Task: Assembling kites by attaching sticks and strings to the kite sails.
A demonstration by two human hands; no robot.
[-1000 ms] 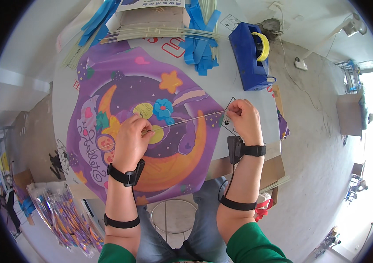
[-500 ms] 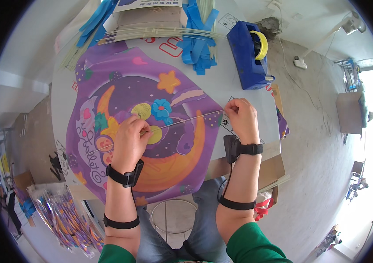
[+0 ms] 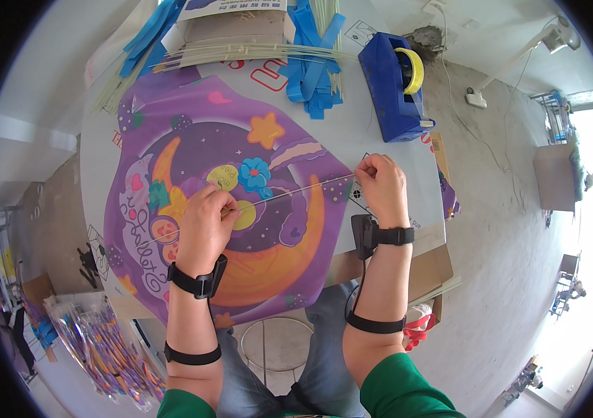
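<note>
I see the left hand [image 3: 209, 216] and, nearer the desk's [image 3: 425, 191] right edge, the right hand [image 3: 382, 184], grips pinched on a thin rod [image 3: 293, 192] slanting across the purple sheet [image 3: 262, 238]

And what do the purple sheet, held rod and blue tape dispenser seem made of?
Purple sheet: thin fabric or plastic film, faintly sheeny, judging by soft ripples. Held rod: perhaps fibreglass or plastic, pale and straight; finish too fine to tell. Blue tape dispenser: likely moulded plastic, smooth, evenly coloured.

Glare, seemingly daylight, bleaches the far right.
</note>
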